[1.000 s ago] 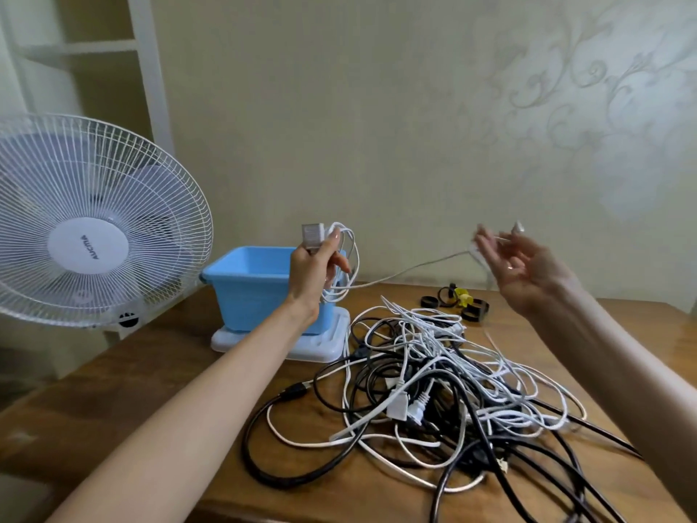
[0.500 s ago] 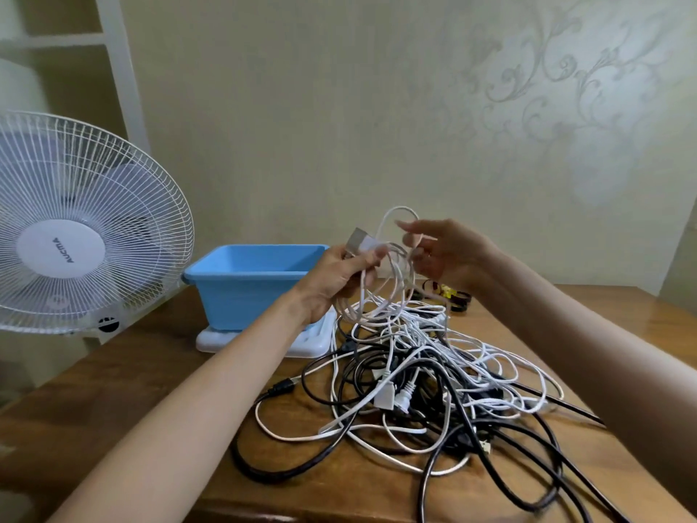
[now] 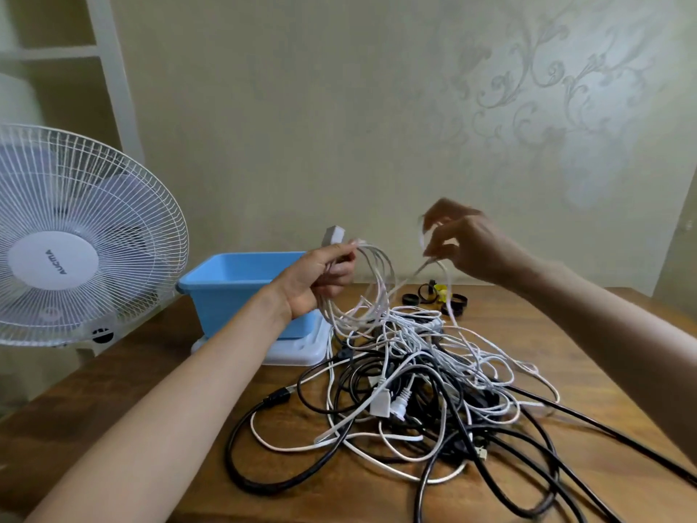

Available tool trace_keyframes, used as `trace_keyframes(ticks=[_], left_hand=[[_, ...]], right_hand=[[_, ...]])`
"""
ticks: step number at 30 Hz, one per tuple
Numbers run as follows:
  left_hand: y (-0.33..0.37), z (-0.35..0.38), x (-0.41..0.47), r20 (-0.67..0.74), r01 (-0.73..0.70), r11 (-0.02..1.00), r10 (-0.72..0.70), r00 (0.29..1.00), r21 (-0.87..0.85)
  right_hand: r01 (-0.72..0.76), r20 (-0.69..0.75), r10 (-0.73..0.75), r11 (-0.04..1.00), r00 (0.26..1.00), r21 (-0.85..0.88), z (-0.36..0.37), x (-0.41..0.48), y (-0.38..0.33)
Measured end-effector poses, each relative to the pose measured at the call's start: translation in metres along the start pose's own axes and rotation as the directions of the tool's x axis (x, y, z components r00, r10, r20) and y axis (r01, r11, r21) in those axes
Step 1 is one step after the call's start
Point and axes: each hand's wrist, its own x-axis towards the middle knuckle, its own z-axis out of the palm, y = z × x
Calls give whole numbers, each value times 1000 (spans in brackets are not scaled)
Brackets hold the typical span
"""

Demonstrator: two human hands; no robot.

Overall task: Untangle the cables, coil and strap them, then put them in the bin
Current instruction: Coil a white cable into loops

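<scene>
A tangle of black and white cables (image 3: pixel 422 386) lies on the wooden table (image 3: pixel 113 402). My left hand (image 3: pixel 320 277) grips several loops of a thin white cable (image 3: pixel 373 292), its grey plug (image 3: pixel 333 235) sticking up above my fingers. My right hand (image 3: pixel 464 247) is raised to the right of the coil and pinches the same cable's free run, which drops to the heap. The blue bin (image 3: pixel 234 285) stands behind my left hand. Several black straps (image 3: pixel 433 296), one with a yellow part, lie at the back of the table.
A white table fan (image 3: pixel 71 239) stands at the left, close to the bin. The bin sits on a white lid (image 3: pixel 301 349). A wall runs right behind the table. Black cables (image 3: pixel 603 447) trail off toward the front right edge.
My right hand has drawn away from the coil to the right, pulling out a stretch of white cable. My left hand keeps the coil, which has gained a loop.
</scene>
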Motion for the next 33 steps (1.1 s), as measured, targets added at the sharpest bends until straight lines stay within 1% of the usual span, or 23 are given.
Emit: trace_keyframes(ticks=[1, 2, 4, 5, 7, 9, 11, 13, 15, 16, 17, 19, 20, 22, 25, 27, 29, 30, 31, 32, 33], left_hand=[[0, 3, 0, 31, 47, 997, -49, 998, 57], [0, 7, -1, 62, 77, 988, -86, 994, 134], [-2, 15, -3, 114, 72, 953, -110, 987, 293], [-3, 19, -4, 121, 44, 931, -94, 988, 362], [-5, 28, -5, 98, -50, 877, 3, 995, 478], [-6, 36, -4, 56, -166, 804, 164, 985, 571], [-7, 41, -3, 66, -254, 747, 272, 960, 615], [-5, 46, -2, 95, -291, 702, 305, 948, 650], [-1, 48, 0, 84, -263, 660, 290, 953, 704], [0, 47, 1, 45, -210, 691, 249, 967, 692], [0, 48, 3, -3, -141, 761, 185, 983, 634], [3, 46, 5, -70, -16, 910, 49, 996, 414], [3, 44, 7, -66, 14, 948, 7, 998, 317], [1, 43, 8, 6, 26, 976, -28, 1000, 216], [-3, 49, 9, 53, -36, 981, 27, 998, 190], [-4, 51, 9, 39, -86, 972, 80, 996, 219], [-3, 50, 10, 6, -127, 965, 129, 992, 231], [-2, 48, 10, -5, -139, 966, 144, 990, 218], [-1, 45, 11, -5, -147, 970, 150, 989, 193], [0, 45, 10, 6, -151, 976, 152, 988, 158], [0, 44, 11, 21, -162, 979, 161, 987, 120]], right_hand=[[68, -32, -68, 998, 997, 13, 1, 1, -4], [82, -68, -78, 995, 995, 64, 3, 3, -9], [0, -117, 29, 970, 993, 245, 6, 6, -22], [-59, -104, 101, 936, 989, 347, 9, 8, -28], [-131, -100, 201, 871, 975, 473, 13, 8, -35], [-169, -127, 271, 838, 954, 518, 15, 6, -35], [-222, -123, 343, 802, 931, 555, 16, 4, -31], [-266, -132, 390, 803, 911, 533, 18, 3, -24], [-315, -117, 429, 798, 896, 514, 20, 0, -16], [-338, -99, 448, 786, 889, 518, 21, -1, -14], [-352, -97, 461, 782, 882, 514, 19, -4, -11], [-338, -117, 453, 792, 884, 509, 16, -7, -10], [-311, -130, 429, 803, 894, 509, 14, -7, -10], [-239, -165, 364, 830, 917, 504, 12, -6, -14], [-120, -254, 259, 881, 932, 457, 16, -3, -24], [-75, -288, 216, 900, 933, 430, 19, -3, -30], [-85, -290, 223, 903, 931, 420, 17, -6, -29], [-128, -252, 257, 892, 933, 434, 14, -8, -26], [-208, -159, 318, 851, 935, 482, 11, -10, -22], [-311, -1, 376, 769, 927, 559, 8, -12, -19], [-414, 179, 397, 654, 900, 634, 6, -14, -16]])
